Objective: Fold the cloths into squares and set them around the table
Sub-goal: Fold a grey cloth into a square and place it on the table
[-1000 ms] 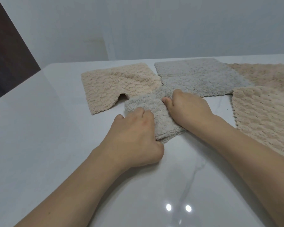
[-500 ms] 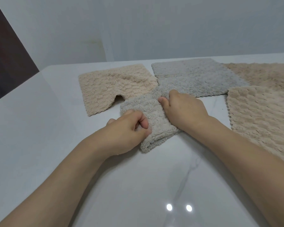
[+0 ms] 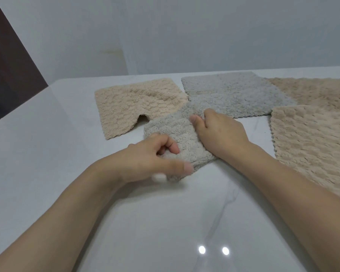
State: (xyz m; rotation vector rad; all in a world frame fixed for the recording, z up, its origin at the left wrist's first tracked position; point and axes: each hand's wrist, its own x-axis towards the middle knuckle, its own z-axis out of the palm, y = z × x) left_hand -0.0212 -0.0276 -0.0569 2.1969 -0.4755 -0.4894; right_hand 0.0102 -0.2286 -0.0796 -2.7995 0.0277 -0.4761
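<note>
White marbled counter [image 3: 165,222], glossy, carrying everything. Spread flat along its far half: beige cloth [image 3: 137,107] at left with a small arched lift in its near edge, grey cloth [image 3: 234,95] in the middle, two more beige cloths at right, one far [image 3: 312,91], one near [image 3: 312,146].

Folded grey cloth [image 3: 177,132] at centre, just near of the flat grey one and touching its near corner; plush, looped pile, doubled into a thick oblong with a rounded far-left end. Long axis diagonal, far-left to near-right.

Compared with half a second ago: left hand [image 3: 155,160] slid toward the near end of the folded grey cloth, thumb now stretched out along its near edge, blurred; grip of curled fingers on top, pinching the pile. Right hand [image 3: 222,132] unchanged in place, grip clamped on the right edge, thumb on top.
</note>
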